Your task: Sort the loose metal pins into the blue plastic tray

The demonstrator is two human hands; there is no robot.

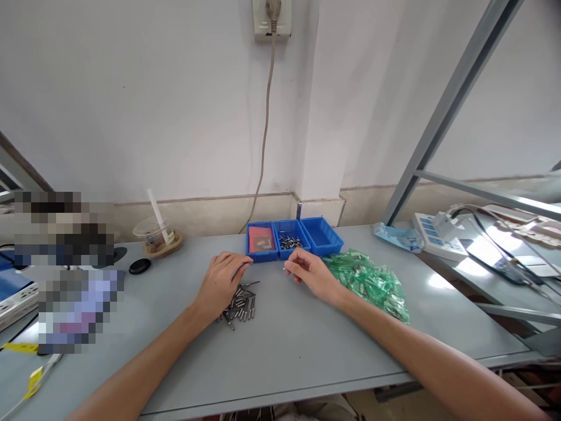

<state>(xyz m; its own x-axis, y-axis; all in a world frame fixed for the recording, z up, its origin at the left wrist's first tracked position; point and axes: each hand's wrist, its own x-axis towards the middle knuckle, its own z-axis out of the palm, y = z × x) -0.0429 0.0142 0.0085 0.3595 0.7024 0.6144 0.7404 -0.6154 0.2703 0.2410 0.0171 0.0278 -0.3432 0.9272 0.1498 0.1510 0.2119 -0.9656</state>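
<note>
My left hand (222,279) hovers over a loose pile of small metal pins (243,305) on the grey table. Its thumb and fingertips are pressed together; whatever may be between them is hidden. To the right, my right hand (312,273) pinches a small metal pin (284,269), of which only a short bright tip shows. Just beyond the hands stand three joined blue bins. The left bin (263,256) holds a reddish sheet with a small clear packet, and the middle bin (288,253) contains more metal pins. The right bin (328,248) is beside them.
A crumpled green plastic bag (372,283) lies right of my right hand. At the back left are a lidded cup with a straw (153,228) and a black round object (140,266). A power strip (438,237) and a metal frame post (447,111) stand right. A cable (266,117) hangs down the wall.
</note>
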